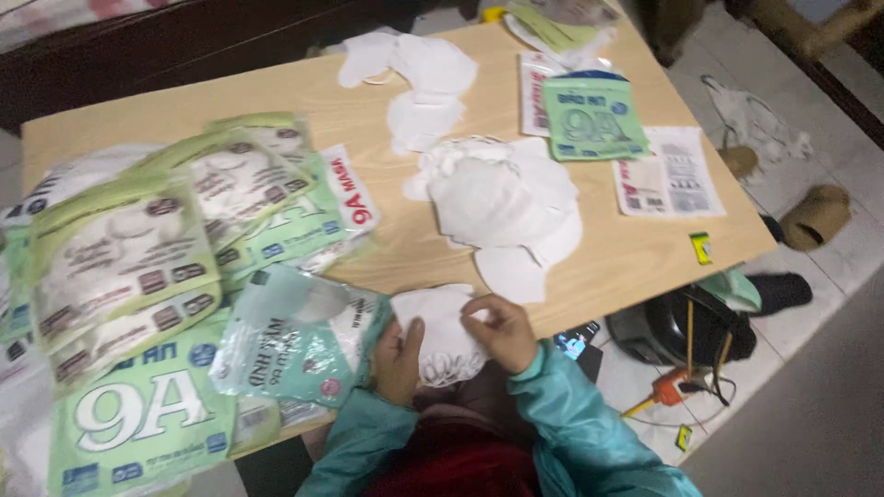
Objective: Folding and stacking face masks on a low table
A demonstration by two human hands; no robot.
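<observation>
Several piles are spread over the wooden table. A loose heap of white masks is seen at the middle, just beyond the hands, with more white masks lying further back. Nothing is placed between the hands and the near table edge.

One white mask is held at the near edge of the table, between both hands. It looks soft and folded, with a thin ear loop curled at its lower edge (detail is blurred). The left hand is closed on its left side, thumb over the top. The right hand is pinched on its upper right corner, fingers curled in. Both arms are covered by teal sleeves.

A clear bag with pale green print is touching the left hand, its mouth facing the mask. To the left, a stack of flat green-and-white packets is fanned out, overlapping, reaching the table's left edge. One packet with a red-and-white label is sticking out of that stack. At the far right, a green packet is laid over a white one, and a flat white packet with red print is set beside it. A small yellow-green tag is seen near the right edge.

On the floor to the right, a dark helmet-like thing, an orange tool and slippers are visible.
</observation>
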